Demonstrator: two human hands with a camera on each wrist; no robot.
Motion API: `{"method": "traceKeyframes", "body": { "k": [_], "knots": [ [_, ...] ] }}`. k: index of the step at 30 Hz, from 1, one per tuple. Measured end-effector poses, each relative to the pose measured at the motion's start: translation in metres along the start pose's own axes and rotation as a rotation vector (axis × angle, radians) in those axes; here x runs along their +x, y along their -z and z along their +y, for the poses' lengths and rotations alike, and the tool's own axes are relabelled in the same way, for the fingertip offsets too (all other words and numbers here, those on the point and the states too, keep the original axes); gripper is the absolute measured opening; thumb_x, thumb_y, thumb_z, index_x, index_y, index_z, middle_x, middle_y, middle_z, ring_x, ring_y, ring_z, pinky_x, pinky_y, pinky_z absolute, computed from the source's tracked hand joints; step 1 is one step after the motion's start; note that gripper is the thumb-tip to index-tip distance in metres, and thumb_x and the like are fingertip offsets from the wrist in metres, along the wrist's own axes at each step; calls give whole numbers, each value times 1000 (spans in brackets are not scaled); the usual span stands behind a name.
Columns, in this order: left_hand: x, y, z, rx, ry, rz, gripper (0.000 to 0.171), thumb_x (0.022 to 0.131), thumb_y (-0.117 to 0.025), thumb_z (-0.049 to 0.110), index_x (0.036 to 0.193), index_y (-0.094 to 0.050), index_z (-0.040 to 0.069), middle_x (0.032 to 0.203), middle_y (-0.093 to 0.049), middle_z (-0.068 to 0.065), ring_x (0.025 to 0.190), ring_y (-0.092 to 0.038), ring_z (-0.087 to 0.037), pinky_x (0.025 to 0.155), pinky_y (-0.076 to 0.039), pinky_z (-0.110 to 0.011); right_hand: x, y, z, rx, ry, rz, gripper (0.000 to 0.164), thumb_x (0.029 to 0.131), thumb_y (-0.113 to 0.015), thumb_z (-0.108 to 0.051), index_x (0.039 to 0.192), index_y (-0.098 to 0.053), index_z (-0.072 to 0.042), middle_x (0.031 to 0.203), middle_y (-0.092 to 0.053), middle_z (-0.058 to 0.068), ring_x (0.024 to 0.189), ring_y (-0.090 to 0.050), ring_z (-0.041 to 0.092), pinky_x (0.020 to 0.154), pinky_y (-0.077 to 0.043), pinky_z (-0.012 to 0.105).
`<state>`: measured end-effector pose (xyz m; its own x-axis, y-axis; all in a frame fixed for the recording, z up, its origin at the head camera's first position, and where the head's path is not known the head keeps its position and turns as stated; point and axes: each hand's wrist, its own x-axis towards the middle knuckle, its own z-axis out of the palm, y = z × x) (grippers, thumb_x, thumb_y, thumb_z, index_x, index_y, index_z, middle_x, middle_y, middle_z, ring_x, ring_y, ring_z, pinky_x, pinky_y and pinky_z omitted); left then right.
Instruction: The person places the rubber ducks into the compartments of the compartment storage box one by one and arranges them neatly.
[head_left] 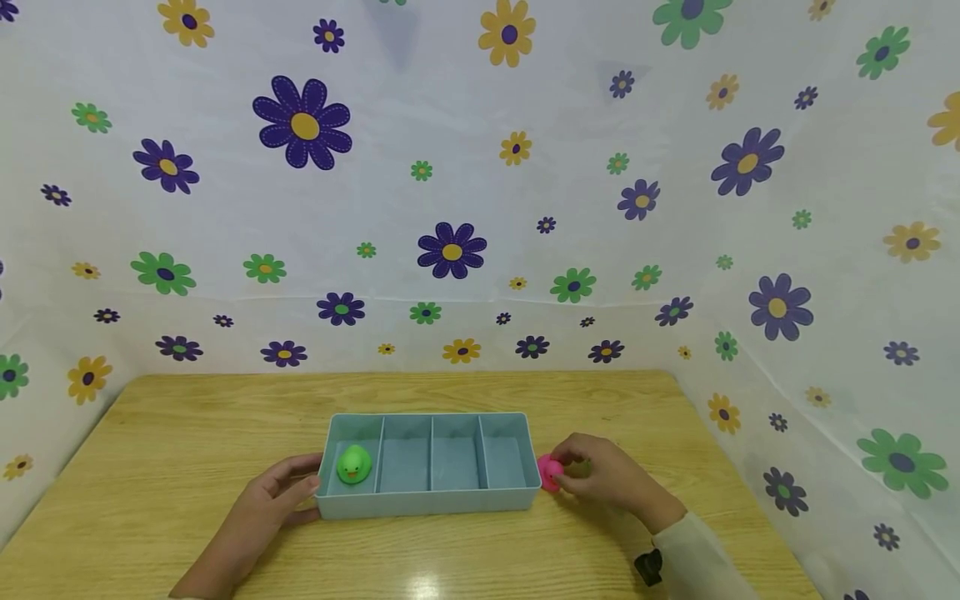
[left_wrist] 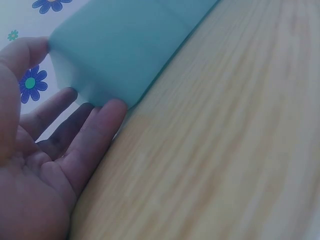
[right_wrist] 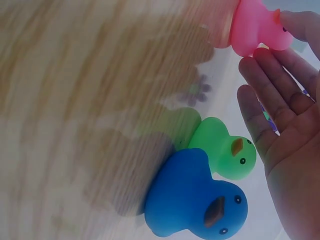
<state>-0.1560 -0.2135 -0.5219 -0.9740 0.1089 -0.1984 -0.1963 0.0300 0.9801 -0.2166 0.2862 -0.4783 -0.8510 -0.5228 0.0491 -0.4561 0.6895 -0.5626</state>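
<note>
A pale blue tray point(head_left: 348, 505) with compartments lies on the table. A green rubber duck point(head_left: 354, 464) sits in its leftmost compartment. My left hand point(head_left: 264, 498) is at the tray's left end, its fingertips point(left_wrist: 114, 111) and thumb touching the outside of the end wall. Just off the tray's right end, my right hand point(head_left: 611, 475) pinches a pink rubber duck point(head_left: 551, 473) by its head between thumb and fingers. In the right wrist view the pink duck point(right_wrist: 247, 30) is upright, low over the wood.
Near my right palm, a blue rubber duck point(right_wrist: 192, 200) and another green rubber duck point(right_wrist: 222, 150) stand side by side on the table point(head_left: 420, 550); the hand mostly hides them in the head view. A flower-patterned white sheet point(head_left: 405, 200) rises behind and at the right.
</note>
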Motion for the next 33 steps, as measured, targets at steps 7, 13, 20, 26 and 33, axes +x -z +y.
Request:
{"method": "traceKeyframes", "body": {
  "k": [7,13,20,26,33],
  "knots": [
    [0,0,0,1,-4,-6,57,105,-63,30,152,-45,2,155,-45,-20,119,-63,-12,92,-61,-40,-1,-1,1,9,20,19,12,96,-77,-23,106,-73,-19,102,-69,-12,95,-67,12,88,-60,37],
    [2,1,-1,-3,-6,-11,58,105,-62,30,153,-44,2,155,-45,-20,119,-63,-12,93,-61,-40,0,0,-2,-11,12,19,12,96,-77,-24,106,-74,-19,101,-69,-13,94,-67,10,88,-60,39],
    [3,1,0,6,-12,-13,58,105,-62,31,153,-44,3,155,-45,-20,121,-62,-14,93,-61,-39,1,1,-4,-27,-12,11,12,96,-76,-22,106,-74,-17,101,-68,-12,94,-66,11,87,-60,36],
    [2,0,1,6,-14,-17,59,105,-62,31,153,-44,3,156,-45,-20,119,-62,-12,93,-61,-39,3,5,-7,-18,9,77,14,93,-77,-13,106,-72,-13,99,-67,-8,90,-63,12,82,-59,33],
    [-1,0,1,5,-9,-11,58,106,-62,30,153,-44,2,156,-45,-20,118,-62,-10,93,-61,-39,10,12,-17,-43,93,261,19,89,-79,-7,106,-71,-11,101,-68,-4,87,-65,17,79,-60,37]
  ]
}}
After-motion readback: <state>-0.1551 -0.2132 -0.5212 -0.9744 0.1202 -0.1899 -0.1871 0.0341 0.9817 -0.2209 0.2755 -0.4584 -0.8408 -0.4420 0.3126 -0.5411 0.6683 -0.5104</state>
